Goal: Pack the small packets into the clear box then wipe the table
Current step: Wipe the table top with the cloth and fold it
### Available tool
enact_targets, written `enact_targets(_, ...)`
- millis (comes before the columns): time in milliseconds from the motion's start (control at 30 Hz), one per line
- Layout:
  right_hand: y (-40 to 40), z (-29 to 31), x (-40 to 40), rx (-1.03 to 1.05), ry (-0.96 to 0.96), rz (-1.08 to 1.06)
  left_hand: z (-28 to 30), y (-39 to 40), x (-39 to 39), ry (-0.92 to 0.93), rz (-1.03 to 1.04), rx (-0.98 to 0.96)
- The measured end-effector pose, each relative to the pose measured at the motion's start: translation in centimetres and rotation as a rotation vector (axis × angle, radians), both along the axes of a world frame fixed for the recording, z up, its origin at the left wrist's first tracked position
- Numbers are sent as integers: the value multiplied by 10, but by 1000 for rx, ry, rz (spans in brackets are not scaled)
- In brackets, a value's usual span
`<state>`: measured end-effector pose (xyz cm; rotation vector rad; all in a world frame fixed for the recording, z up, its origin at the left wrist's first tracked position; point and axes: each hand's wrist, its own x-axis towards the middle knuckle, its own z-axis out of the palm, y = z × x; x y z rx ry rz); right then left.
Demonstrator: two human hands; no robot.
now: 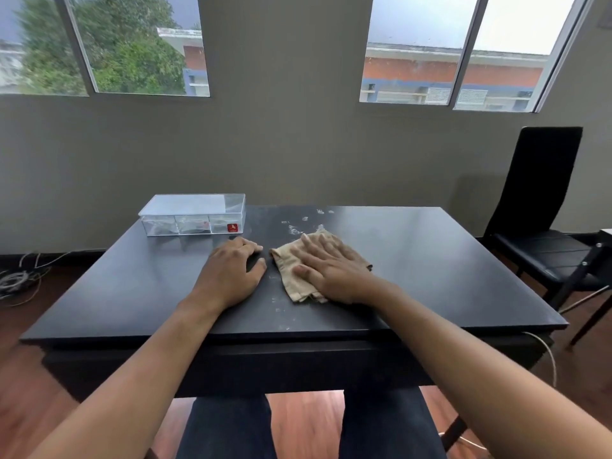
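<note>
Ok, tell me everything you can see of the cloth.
The cloth is tan, soft-looking fabric, folded or bunched into a rough flat pad with layered edges showing at its near end. It lies on the black table, right of centre. The right hand presses it flat with straight, spread fingers. White smears sit on the table just beyond and nearer than it. The left hand rests beside it, apart.

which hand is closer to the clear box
Left. The left hand rests on the table just in front of the clear box; the right hand presses the cloth, farther right.
</note>
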<state>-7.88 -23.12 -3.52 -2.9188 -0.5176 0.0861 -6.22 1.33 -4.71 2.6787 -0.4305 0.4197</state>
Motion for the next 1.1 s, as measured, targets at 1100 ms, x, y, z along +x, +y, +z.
enact_targets(1100,-43,2,43,-66,40,-48,-2,12,-5,68,8,51)
